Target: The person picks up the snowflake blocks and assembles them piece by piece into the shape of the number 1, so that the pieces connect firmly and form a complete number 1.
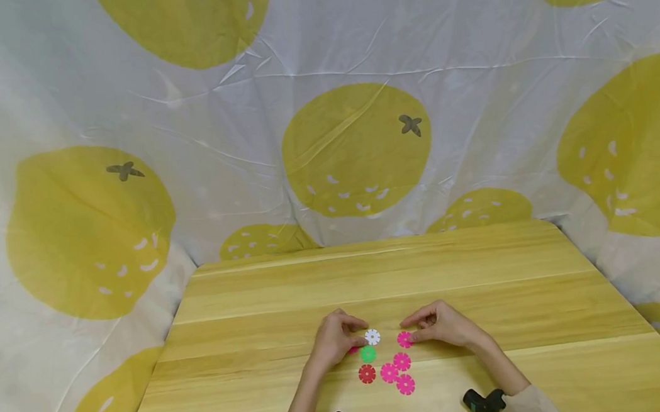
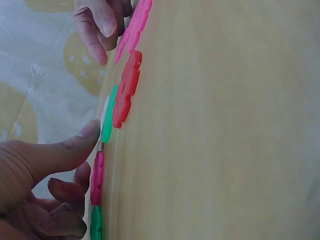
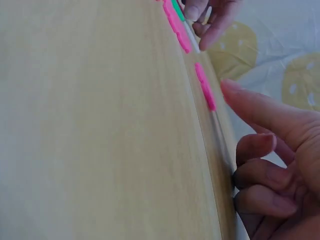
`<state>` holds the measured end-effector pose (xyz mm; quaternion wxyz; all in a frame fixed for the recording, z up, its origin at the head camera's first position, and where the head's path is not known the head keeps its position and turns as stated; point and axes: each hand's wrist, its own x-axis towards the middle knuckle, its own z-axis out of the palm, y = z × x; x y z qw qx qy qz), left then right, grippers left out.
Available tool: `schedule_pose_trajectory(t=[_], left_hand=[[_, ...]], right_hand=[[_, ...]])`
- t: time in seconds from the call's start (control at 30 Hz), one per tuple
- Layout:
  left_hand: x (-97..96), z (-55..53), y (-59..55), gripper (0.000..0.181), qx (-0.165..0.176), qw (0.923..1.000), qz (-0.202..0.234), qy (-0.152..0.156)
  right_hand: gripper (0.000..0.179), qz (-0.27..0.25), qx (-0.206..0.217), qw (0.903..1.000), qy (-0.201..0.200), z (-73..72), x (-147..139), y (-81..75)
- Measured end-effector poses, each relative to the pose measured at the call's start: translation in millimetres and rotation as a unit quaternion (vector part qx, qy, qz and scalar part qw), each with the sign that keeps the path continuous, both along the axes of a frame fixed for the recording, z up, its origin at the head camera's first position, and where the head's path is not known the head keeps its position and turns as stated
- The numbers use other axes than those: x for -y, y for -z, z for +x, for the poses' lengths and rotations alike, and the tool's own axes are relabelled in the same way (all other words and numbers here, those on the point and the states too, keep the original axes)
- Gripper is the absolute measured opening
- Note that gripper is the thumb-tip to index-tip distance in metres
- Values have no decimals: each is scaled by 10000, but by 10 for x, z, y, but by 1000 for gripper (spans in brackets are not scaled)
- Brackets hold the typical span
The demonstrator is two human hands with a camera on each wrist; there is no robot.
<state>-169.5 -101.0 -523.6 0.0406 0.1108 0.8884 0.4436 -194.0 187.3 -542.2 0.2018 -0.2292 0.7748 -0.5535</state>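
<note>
My left hand [image 1: 334,339] is over the table, its thumb tip at the edge of a white notched plastic disc [image 1: 373,336]. The index finger reaches forward, apart from the thumb. A green disc [image 1: 368,355] lies just below the white one, with a red disc [image 1: 367,374] nearer me. Beside the left hand, a dark pink disc [image 2: 97,178] and another green disc [image 2: 96,223] show in the left wrist view. Across from it, my right hand [image 1: 449,326] has its thumb tip by a single pink disc [image 1: 404,339], index finger extended and other fingers bent.
Several more pink discs [image 1: 389,373] lie grouped between the forearms. The wooden table [image 1: 247,343] ends at a lemon-print cloth [image 1: 348,47] at the back and sides. Black wrist devices [image 1: 482,403] are by both sleeves.
</note>
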Motion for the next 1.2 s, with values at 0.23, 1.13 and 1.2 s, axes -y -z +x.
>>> schedule_pose_trajectory(t=[0.23,1.13,1.2], left_hand=[[-60,-1,6,18,151,9999,0,-4],[-103,-35,54,16,553,9945,782,421],[-93,-39,51,15,524,9937,869,472]], right_hand=[[30,12,176,9998,-75,-31,9,59],[21,406,360,9981,-294,-10,31,-59],[21,437,296,9979,-368,-13,24,-62]])
